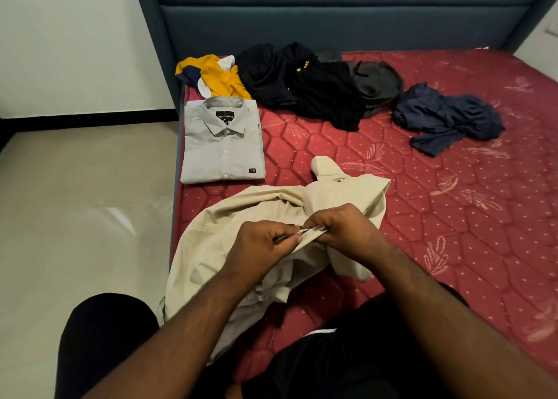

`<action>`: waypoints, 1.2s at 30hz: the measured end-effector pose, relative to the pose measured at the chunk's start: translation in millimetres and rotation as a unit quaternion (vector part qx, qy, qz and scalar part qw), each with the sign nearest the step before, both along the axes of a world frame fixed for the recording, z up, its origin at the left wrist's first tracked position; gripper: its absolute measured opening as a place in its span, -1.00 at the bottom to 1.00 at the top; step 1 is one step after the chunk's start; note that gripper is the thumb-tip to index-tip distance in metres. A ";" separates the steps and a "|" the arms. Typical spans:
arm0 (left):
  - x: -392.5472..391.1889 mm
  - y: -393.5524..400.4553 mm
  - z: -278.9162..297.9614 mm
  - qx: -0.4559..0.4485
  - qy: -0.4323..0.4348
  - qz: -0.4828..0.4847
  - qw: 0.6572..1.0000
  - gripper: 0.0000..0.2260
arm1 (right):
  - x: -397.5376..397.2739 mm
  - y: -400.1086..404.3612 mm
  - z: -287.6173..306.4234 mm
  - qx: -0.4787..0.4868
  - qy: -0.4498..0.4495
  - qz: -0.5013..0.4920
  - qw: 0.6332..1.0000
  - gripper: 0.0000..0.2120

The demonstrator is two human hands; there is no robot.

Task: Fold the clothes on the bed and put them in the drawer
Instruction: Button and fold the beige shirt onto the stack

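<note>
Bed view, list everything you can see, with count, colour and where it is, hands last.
folded shirt: one, light grey, mattress's left edge
cream shirt: one, unfolded, near edge, under the hands
yellow garment: one, yellow, navy and white, crumpled behind the folded shirt
black clothes: pile, count unclear, by the headboard
grey garment: one, dark, right of the pile
navy garment: one, crumpled, far right
mattress: one, red, quilted
headboard: one, dark blue
left hand: pinches cream shirt
right hand: pinches cream shirt
</note>
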State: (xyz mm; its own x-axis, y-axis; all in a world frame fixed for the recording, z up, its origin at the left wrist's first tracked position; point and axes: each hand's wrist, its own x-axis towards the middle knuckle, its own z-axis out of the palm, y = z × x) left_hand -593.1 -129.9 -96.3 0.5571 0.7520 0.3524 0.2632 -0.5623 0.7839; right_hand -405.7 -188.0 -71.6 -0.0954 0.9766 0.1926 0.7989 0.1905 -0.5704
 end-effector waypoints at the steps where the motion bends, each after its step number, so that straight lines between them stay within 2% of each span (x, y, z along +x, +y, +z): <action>1: 0.2 -0.5 -1.9 0.040 0.004 0.008 0.999 -0.88 | -1.6 -0.2 -1.7 0.006 -0.003 -0.013 1.000 -0.82; 4: 0.0 0.1 -7.5 0.153 0.017 0.034 0.987 -0.82 | -7.4 -0.8 -4.0 0.025 -0.009 -0.057 0.998 -0.79; 9: 1.1 -1.5 -15.7 0.243 0.001 0.054 0.968 -0.79 | -14.3 -2.4 -5.1 0.022 0.018 -0.101 0.994 -0.74; 16: 7.0 -4.0 -13.2 0.230 -0.037 0.056 0.971 -0.83 | -25.4 -0.6 -6.6 0.013 0.088 -0.201 0.976 -0.83; 20: 3.2 -8.7 -17.3 0.167 -0.015 0.051 0.985 -0.83 | -32.2 -2.7 -13.1 0.022 0.103 -0.242 0.965 -0.89; 21: 1.4 -9.7 -18.3 0.152 -0.001 0.040 0.988 -0.80 | -31.8 -3.4 -12.9 0.025 0.067 -0.242 0.968 -0.82; 24: -1.3 -9.7 -19.4 0.138 0.074 0.009 0.988 -0.71 | -23.7 -6.6 -14.2 0.082 -0.116 -0.201 0.969 -0.66; 26: -3.8 -5.7 -22.8 0.136 0.152 0.003 0.979 -0.67 | -5.4 -12.7 -18.9 0.121 -0.165 -0.173 0.963 -0.71; 28: -12.8 -1.0 -28.2 0.029 0.196 -0.030 0.980 -0.68 | 18.7 -22.2 -23.8 0.145 -0.229 -0.116 0.956 -0.77; 30: -19.3 6.7 -32.3 -0.135 0.173 -0.086 0.972 -0.73 | 38.4 -29.5 -26.7 0.130 -0.311 -0.052 0.940 -0.82; 31: -19.2 10.3 -33.1 -0.169 0.171 -0.110 0.964 -0.77 | 42.4 -33.5 -26.0 0.107 -0.341 -0.035 0.933 -0.83; 33: -12.6 14.1 -30.5 -0.156 0.163 -0.134 0.965 -0.87 | 48.2 -36.6 -28.3 0.082 -0.369 -0.052 0.924 -0.85; 35: -2.1 14.1 -23.3 -0.156 0.128 -0.136 0.970 -0.90 | 48.3 -36.8 -27.9 0.046 -0.373 -0.123 0.919 -0.80; 36: 2.5 14.6 -19.6 -0.173 0.115 -0.136 0.969 -0.87 | 46.6 -37.4 -26.6 -0.003 -0.383 -0.170 0.908 -0.76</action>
